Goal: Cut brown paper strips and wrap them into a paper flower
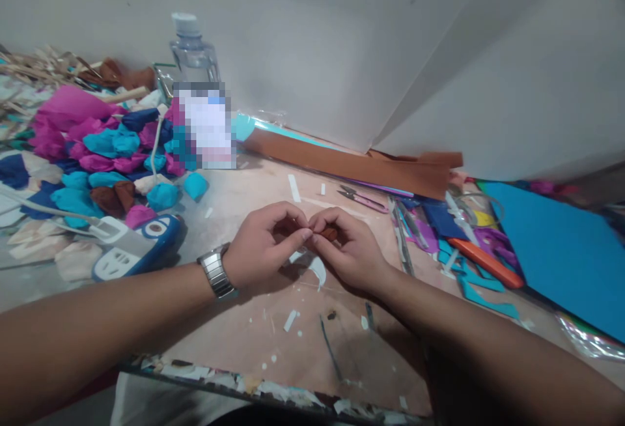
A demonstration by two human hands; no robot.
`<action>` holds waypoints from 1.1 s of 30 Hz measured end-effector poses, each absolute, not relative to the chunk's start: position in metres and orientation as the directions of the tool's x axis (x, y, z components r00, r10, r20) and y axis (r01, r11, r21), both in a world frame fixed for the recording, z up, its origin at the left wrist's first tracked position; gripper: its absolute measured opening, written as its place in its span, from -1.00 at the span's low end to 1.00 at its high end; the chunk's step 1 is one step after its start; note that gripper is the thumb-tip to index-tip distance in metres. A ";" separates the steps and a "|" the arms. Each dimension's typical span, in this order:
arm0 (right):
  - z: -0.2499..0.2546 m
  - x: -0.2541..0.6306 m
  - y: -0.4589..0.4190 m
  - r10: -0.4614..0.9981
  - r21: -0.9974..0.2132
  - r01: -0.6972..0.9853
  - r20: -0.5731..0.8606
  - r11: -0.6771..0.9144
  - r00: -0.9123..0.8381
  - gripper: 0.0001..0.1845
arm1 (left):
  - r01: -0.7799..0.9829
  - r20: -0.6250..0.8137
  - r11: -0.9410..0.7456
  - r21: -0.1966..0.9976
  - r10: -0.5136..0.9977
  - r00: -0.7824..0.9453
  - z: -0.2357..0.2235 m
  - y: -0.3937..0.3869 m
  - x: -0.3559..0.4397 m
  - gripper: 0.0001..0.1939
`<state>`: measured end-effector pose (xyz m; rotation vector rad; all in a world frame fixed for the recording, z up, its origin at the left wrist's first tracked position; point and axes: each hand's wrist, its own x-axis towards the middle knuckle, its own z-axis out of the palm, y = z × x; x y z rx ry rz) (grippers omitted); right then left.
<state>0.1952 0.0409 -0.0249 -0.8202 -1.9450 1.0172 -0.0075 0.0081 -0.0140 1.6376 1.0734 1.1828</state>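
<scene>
My left hand (268, 238) and my right hand (350, 243) meet above the middle of the table, thumbs and forefingers pinched together at the tips. Between them is a small brown piece (329, 234), perhaps paper or cloth. Most of it is covered by the fingers, and its shape cannot be made out. A silver watch (218, 271) is on my left wrist. Just under the hands, a curved white scrap (318, 272) lies on the tabletop (244, 341).
Crumpled pink, blue and brown pieces (112, 142) pile up at left beside a power strip (139, 247). Behind stand a bottle (188, 51) and a blurred-out upright panel (209, 126). Brown sheets (342, 165), pink-handled snips (364, 200), an orange-handled tool (488, 263) and a blue sheet (561, 250) lie beyond and right.
</scene>
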 end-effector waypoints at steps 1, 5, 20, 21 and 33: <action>-0.025 0.195 0.041 0.804 -0.860 0.183 0.341 0.476 -0.488 -0.93 | 0.152 0.247 -0.277 0.949 0.951 0.187 -0.014 0.008 -0.007 -0.87; -0.026 0.196 0.040 0.803 -0.876 0.141 0.343 0.460 -0.488 -0.88 | 0.103 0.229 -0.250 0.963 0.957 0.176 -0.013 0.010 -0.006 -0.87; -0.022 0.193 0.039 0.827 -0.908 0.070 0.343 0.414 -0.446 -0.72 | 0.016 0.226 -0.231 0.973 0.962 0.156 -0.019 0.010 -0.006 -0.89; -0.021 0.193 0.039 0.824 -0.899 0.083 0.353 0.430 -0.443 -0.72 | 0.008 0.218 -0.222 0.975 0.963 0.156 -0.018 0.010 -0.006 -0.89; -0.021 0.195 0.040 0.811 -0.835 0.170 0.427 0.524 -0.401 -0.79 | -0.044 0.151 -0.146 0.988 0.976 0.158 -0.016 0.010 -0.006 -0.85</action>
